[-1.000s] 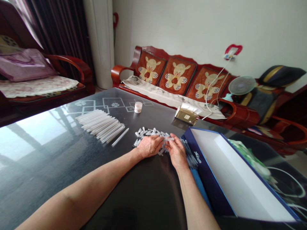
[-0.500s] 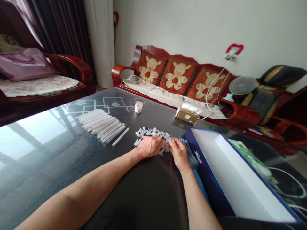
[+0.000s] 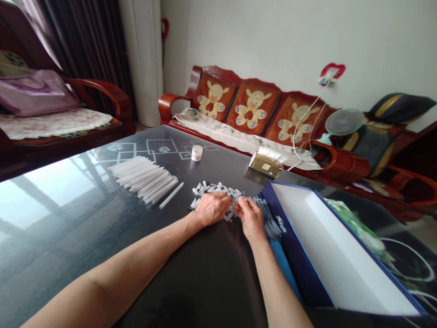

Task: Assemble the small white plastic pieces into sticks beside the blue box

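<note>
My left hand (image 3: 213, 208) is closed in a pinch at the near side of a pile of small white and black pen caps (image 3: 220, 187). Fingertips of my right hand (image 3: 251, 217) are pinched too, almost meeting the left ones over the pile. A small pale piece seems to sit between the two hands, too tiny and covered to name. Just right of my right hand lies a bunch of thin, dark pen refills (image 3: 271, 221). To the left, white pen barrels (image 3: 146, 180) lie side by side in a row, with a single barrel (image 3: 171, 195) apart from them.
Along the right stands an open blue box (image 3: 293, 237) with a white inside. A small white cup-like container (image 3: 196, 153) and a tissue pack (image 3: 265, 165) stand farther back on the dark glossy table (image 3: 85, 218). Behind is a wooden sofa (image 3: 170, 105).
My right hand has shifted slightly left, nearer my left hand, uncovering more of the dark refills. My left hand stays nearly in place.
</note>
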A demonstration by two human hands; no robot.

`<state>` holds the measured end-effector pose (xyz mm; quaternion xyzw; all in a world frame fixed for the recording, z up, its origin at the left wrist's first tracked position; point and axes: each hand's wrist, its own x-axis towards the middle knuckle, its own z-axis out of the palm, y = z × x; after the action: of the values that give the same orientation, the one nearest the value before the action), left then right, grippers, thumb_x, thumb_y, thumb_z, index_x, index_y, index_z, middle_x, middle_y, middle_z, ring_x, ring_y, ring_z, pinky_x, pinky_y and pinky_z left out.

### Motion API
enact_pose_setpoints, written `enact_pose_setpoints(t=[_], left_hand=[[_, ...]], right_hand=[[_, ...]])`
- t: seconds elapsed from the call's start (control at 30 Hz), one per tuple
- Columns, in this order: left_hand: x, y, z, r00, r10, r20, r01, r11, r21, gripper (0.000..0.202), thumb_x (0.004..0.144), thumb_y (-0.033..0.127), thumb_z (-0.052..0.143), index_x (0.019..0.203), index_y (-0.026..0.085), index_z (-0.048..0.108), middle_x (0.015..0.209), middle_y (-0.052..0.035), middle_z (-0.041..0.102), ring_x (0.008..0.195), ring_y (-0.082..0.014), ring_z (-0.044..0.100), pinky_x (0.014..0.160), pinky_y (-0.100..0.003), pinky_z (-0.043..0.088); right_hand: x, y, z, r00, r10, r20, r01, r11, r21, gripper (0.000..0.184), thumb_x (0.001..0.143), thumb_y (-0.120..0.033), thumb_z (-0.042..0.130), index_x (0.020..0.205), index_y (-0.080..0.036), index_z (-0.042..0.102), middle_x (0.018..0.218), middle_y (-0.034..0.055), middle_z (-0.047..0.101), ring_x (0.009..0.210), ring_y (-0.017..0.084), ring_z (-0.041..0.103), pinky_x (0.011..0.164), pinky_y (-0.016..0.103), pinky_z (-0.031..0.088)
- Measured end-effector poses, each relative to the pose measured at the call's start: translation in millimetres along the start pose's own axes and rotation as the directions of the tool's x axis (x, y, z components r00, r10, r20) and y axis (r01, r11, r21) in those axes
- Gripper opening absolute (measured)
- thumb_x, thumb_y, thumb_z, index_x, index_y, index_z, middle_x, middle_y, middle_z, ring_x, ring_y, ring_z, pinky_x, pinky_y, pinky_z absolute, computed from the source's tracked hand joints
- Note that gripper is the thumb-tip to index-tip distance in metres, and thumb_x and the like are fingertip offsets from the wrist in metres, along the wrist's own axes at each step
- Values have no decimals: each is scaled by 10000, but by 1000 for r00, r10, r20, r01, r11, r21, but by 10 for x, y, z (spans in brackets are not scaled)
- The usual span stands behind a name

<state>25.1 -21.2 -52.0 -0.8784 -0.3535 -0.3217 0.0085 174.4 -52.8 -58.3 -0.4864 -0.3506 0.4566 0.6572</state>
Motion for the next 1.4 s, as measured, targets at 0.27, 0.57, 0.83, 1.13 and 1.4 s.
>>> enact_pose_setpoints(t=[0.27, 0.57, 0.83, 1.13, 1.4], left_hand=[[-14, -4, 8, 999, 33, -3, -33, 994, 101, 272, 941, 263, 358, 840, 175, 595, 744, -45, 550, 706, -160, 523, 574, -255, 367], [9, -27, 24, 997, 78, -16, -76, 989, 127, 254, 937, 237, 362, 840, 170, 588, 736, -36, 555, 695, -160, 521, 590, -261, 381], [51, -55, -22, 993, 81, -82, -67, 985, 156, 318, 963, 325, 332, 962, 191, 620, 783, -46, 572, 745, -172, 507, 709, -310, 396], [46, -83, 9, 985, 113, -134, -94, 986, 141, 300, 940, 316, 377, 1074, 191, 616, 866, -70, 611, 790, -196, 521, 763, -363, 386], [33, -79, -30, 939, 32, -343, -5, 997, 77, 427, 871, 217, 440, 1295, 180, 475, 1347, -137, 465, 1195, -289, 422, 985, -470, 315]], right_hand=[[-37, -80, 93, 994, 99, -49, -95, 993, 72, 264, 587, -340, 799, 721, -177, 641, 627, -14, 646, 572, 114, 590, 542, 245, 506], [-31, -86, 129, 983, 153, -100, -145, 986, 88, 298, 548, -342, 818, 709, -170, 637, 602, -5, 652, 547, 122, 592, 521, 250, 498], [-8, -61, 36, 978, -178, -109, 140, 947, -289, 372, 768, -460, 588, 1019, -187, 617, 869, 35, 686, 740, 169, 636, 613, 276, 504], [-78, -235, 21, 744, -481, 464, 612, 212, -762, 212, 846, -234, 499, 970, -181, 662, 923, 80, 658, 870, 193, 615, 814, 316, 479], [114, -883, -381, 743, -540, 395, 498, 52, -865, 208, 807, -300, 530, 859, -195, 702, 891, 67, 638, 838, 182, 611, 806, 286, 469]])
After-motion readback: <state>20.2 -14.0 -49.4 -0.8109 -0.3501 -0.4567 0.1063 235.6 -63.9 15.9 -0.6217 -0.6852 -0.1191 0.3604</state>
